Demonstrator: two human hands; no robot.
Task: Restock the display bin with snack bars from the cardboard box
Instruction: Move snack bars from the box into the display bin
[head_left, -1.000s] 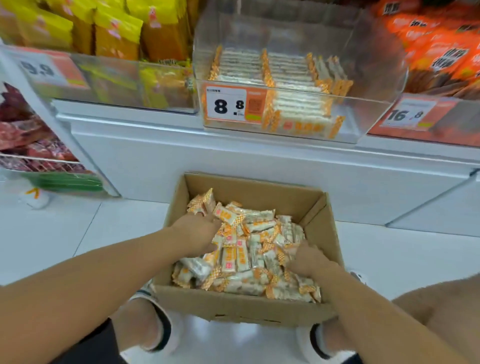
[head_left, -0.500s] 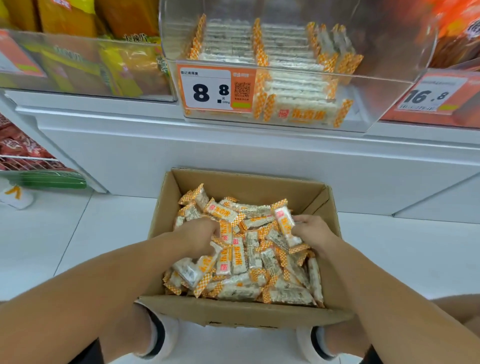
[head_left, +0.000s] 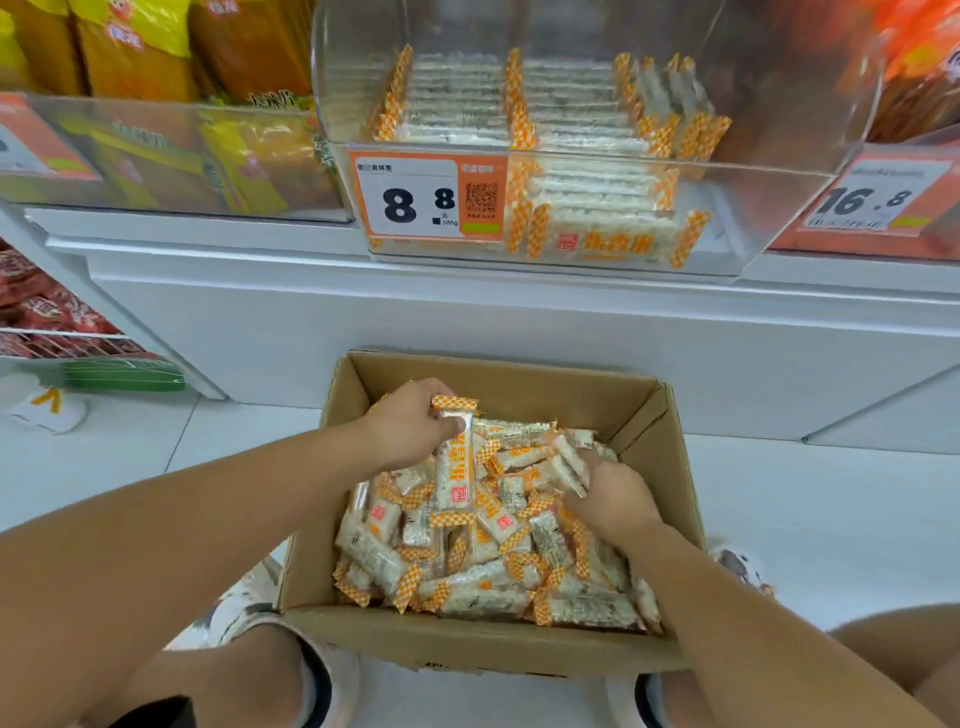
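Bars gathered from cardboard box.
Left hand now pinches raised bar; right hand seemingly curls around bars; bin at 12 o'clock next.

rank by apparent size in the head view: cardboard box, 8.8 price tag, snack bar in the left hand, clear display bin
1. clear display bin
2. cardboard box, nearly as large; camera nearness makes these two unsure
3. 8.8 price tag
4. snack bar held by left hand

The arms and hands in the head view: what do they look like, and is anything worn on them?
Both arms are bare from the bottom edge of the picture to the wrist; no sleeve shows. The left hand and the right hand have no gloves, and no watch or bracelet is visible on either wrist. No ring can be seen on the fingers that show.
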